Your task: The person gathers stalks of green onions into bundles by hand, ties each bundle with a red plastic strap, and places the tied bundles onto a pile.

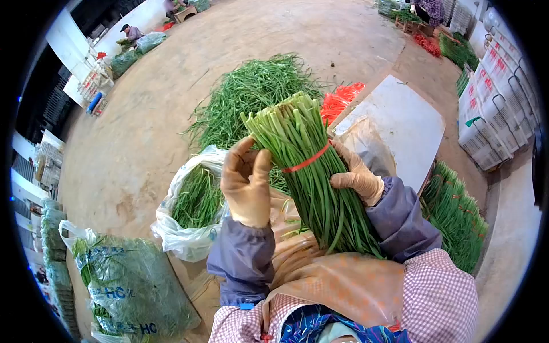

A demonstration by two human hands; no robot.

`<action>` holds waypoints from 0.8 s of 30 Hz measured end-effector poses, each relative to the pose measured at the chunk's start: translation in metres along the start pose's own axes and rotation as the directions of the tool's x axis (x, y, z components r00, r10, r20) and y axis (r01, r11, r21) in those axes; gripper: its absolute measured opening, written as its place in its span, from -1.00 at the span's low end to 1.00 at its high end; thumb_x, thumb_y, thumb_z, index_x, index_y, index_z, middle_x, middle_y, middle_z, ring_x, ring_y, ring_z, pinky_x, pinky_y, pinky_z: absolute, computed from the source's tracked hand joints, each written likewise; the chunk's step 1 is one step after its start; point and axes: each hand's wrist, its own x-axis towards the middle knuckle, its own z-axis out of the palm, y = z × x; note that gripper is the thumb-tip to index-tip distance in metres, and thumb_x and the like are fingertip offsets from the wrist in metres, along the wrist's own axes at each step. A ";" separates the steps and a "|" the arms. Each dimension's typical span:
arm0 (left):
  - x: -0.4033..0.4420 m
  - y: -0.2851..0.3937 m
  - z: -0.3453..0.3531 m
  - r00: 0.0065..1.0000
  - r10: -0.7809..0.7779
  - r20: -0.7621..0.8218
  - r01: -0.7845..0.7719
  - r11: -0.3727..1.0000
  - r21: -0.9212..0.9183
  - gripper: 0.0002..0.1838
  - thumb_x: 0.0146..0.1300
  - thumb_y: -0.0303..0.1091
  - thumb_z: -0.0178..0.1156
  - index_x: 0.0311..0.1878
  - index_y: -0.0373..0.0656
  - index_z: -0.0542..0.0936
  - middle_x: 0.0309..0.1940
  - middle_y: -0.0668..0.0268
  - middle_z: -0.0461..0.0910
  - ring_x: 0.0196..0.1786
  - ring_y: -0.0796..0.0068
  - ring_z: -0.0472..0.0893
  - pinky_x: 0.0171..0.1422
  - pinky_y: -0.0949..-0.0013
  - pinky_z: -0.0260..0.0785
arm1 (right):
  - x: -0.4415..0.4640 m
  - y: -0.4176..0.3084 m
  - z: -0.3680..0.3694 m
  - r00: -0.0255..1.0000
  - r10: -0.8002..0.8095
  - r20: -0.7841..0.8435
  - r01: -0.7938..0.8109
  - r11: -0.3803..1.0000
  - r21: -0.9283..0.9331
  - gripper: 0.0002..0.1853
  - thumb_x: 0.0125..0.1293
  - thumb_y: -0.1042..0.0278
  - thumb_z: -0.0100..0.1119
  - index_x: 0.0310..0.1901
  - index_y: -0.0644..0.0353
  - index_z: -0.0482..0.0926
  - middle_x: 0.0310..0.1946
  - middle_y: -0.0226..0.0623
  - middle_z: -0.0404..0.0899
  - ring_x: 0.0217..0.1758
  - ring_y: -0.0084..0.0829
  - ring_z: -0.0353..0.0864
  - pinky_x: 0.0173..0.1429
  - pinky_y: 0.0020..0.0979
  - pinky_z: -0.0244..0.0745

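Note:
A thick bundle of long green stalks [320, 177] with pale cut ends is held up at the centre, bound by a red band [307, 158]. My gloved right hand [357, 174] grips its right side, thumb across the stalks. My gloved left hand [247, 182] is at the bundle's upper left, fingers bent and thumb apart, with nothing visible between them. Behind the bundle lies a loose heap of green stalks [243, 97]. An open white plastic bag [189, 240] of greens sits below my left hand.
Red strips [341, 102] lie beside a white board [409, 123]. Banded bundles [457, 220] are stacked at right, below white crates [492, 108]. A filled clear bag [134, 286] lies lower left. People sit at the far left [131, 33] and far right [433, 10].

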 end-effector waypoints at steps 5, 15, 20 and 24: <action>0.032 -0.015 -0.019 0.965 0.228 0.130 -0.259 0.899 0.352 -0.89 0.28 -0.56 0.27 -0.13 -0.27 0.63 -0.31 0.32 0.66 -0.31 0.61 0.60 -0.20 0.51 0.47 | -0.008 -0.003 0.000 1.000 -0.010 -0.009 0.010 0.998 0.062 -0.02 0.00 0.42 0.54 0.46 0.18 0.17 0.26 -0.27 0.46 0.30 -0.34 0.45 0.42 -0.31 0.30; 0.091 -0.042 -0.039 0.989 -0.039 0.143 0.011 0.980 0.196 -0.67 0.32 -0.35 0.29 0.10 -0.25 0.59 -0.08 0.24 0.68 -0.04 0.47 0.63 0.11 0.41 0.48 | -0.018 -0.004 -0.005 0.995 -0.098 -0.021 0.099 0.991 0.087 -0.07 0.00 0.46 0.52 0.43 0.17 0.22 0.24 -0.29 0.48 0.30 -0.36 0.45 0.42 -0.30 0.31; 0.060 -0.012 -0.008 0.930 0.076 0.359 -0.013 0.985 -0.173 -0.53 0.31 -0.38 0.31 0.26 -0.25 0.50 -0.04 0.25 0.66 0.02 0.48 0.60 0.18 0.35 0.45 | -0.014 -0.006 -0.007 0.999 -0.030 -0.010 0.031 0.987 0.157 -0.05 -0.01 0.47 0.54 0.43 0.18 0.22 0.27 -0.28 0.47 0.33 -0.37 0.43 0.43 -0.30 0.29; 0.075 -0.007 0.001 0.979 0.193 0.061 -0.193 0.981 -0.013 -0.86 0.33 -0.41 0.26 -0.13 -0.25 0.67 -0.14 0.19 0.69 0.00 0.43 0.61 0.19 0.32 0.42 | -0.014 0.004 -0.006 0.995 -0.086 -0.056 0.089 0.994 0.065 -0.03 -0.02 0.44 0.57 0.43 0.19 0.21 0.26 -0.28 0.47 0.32 -0.39 0.43 0.43 -0.32 0.29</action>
